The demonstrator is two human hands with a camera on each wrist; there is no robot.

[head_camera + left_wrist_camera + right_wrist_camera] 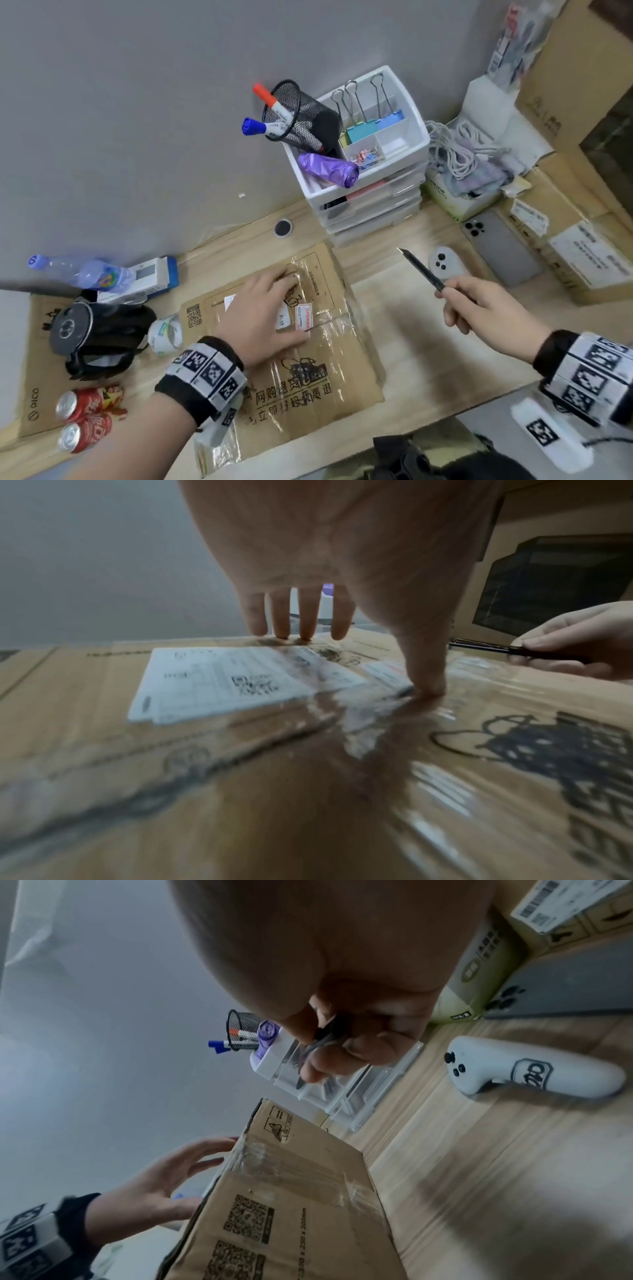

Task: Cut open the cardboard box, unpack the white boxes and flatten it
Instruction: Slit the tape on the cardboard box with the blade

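The brown cardboard box (pixel 308 377) lies on the wooden table, taped shut with clear tape and carrying a white shipping label (pixel 219 680); its contents are hidden. My left hand (pixel 274 308) rests flat on the lid, fingers spread and thumb (pixel 424 674) pressing the tape. To the right of the box, my right hand (pixel 469 305) grips a slim black utility knife (pixel 419 267) above the table, blade out and pointing up-left, clear of the box. The right wrist view shows the knife (pixel 308 1053) pinched in the fingers above the box's side (pixel 291 1204).
Behind the box stand white drawers (pixel 370 205) with a mesh pen cup (pixel 294 113). A white controller (pixel 445 262), a phone (pixel 500 246) and stacked cartons (pixel 582 253) lie to the right. On the left are a bottle (pixel 82 270), black headset (pixel 99 332), tape roll (pixel 166 334) and cans (pixel 85 418).
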